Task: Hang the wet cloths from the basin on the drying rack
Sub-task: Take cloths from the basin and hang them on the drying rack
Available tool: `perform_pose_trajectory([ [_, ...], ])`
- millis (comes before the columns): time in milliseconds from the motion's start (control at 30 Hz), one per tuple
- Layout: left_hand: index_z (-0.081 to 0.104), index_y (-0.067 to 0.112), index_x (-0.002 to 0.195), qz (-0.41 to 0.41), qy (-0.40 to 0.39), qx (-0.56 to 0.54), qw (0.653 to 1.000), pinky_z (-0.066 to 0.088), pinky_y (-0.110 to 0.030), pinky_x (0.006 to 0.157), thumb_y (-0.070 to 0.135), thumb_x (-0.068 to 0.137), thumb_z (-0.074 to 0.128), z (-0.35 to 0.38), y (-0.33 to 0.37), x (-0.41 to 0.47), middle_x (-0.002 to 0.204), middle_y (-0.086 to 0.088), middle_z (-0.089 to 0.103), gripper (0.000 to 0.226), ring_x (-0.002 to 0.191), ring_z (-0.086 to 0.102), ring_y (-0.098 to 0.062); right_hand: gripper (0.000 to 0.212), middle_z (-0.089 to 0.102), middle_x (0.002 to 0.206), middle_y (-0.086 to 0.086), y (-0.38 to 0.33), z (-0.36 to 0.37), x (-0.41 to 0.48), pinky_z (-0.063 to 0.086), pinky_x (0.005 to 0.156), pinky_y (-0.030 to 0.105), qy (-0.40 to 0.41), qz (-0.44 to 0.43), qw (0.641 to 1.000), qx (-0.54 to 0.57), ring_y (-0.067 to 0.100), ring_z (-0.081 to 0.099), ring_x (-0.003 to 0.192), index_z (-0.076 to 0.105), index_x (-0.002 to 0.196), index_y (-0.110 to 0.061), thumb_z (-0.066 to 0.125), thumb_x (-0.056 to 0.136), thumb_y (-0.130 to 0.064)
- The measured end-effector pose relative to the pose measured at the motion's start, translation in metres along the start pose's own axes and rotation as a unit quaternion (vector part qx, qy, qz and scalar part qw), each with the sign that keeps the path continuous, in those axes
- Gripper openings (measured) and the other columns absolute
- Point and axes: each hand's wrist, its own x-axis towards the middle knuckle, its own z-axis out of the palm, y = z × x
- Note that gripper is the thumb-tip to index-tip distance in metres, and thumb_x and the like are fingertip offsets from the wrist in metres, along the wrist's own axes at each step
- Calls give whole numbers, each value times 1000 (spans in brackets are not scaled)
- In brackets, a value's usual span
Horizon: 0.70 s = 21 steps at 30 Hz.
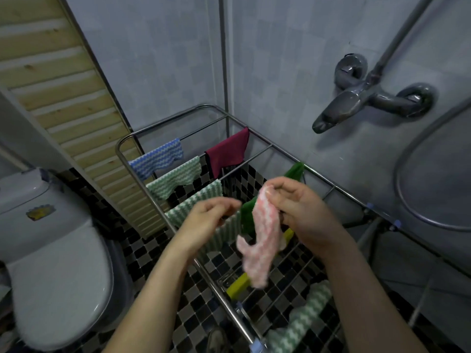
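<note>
A metal drying rack (119, 154) stands in the bathroom corner. On its bars hang a blue-and-white cloth (158, 157), two green-and-white cloths (175, 178) (193, 200), a maroon cloth (226, 151) and a green cloth (294, 170). My right hand (303, 212) pinches the top of a pink-and-white cloth (260, 235) that dangles over the rack's middle. My left hand (209, 220) is beside it, fingers curled, and I cannot tell if it touches a cloth. The basin is out of sight.
A toilet (56, 263) stands at the left. A tap (356, 103) and shower hose (407, 200) are on the right wall. Another green-and-white cloth (303, 317) lies on the rack's near bars, next to a yellow piece (238, 285). The floor is checkered tile.
</note>
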Motion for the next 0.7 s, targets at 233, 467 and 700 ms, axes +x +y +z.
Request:
perform_pose_trajectory([
  [233, 74, 5, 96, 120, -76, -40, 989, 43, -22, 61, 23, 87, 65, 40, 45, 14, 60, 3, 61, 22, 56, 50, -12, 6, 61, 75, 9, -18, -33, -5, 45, 61, 23, 74, -34, 984, -156, 10, 56, 66, 71, 83, -21, 70, 86, -16],
  [467, 73, 15, 83, 186, -84, 94, 974, 53, -48, 90, 30, 72, 82, 69, 57, 30, 92, -3, 73, 21, 92, 69, -22, 7, 67, 75, 15, -36, -66, -10, 53, 64, 27, 59, -65, 969, -232, 12, 62, 69, 74, 83, -19, 72, 85, -12],
  [700, 51, 10, 61, 236, -69, 176, 953, 40, -28, 59, 8, 72, 72, 76, 73, 37, 61, -3, 50, 24, 57, 45, -12, 14, 58, 53, -12, -41, -110, -17, 40, 53, 14, 62, 19, 874, -482, -1, 49, 51, 74, 80, -23, 82, 72, -16],
])
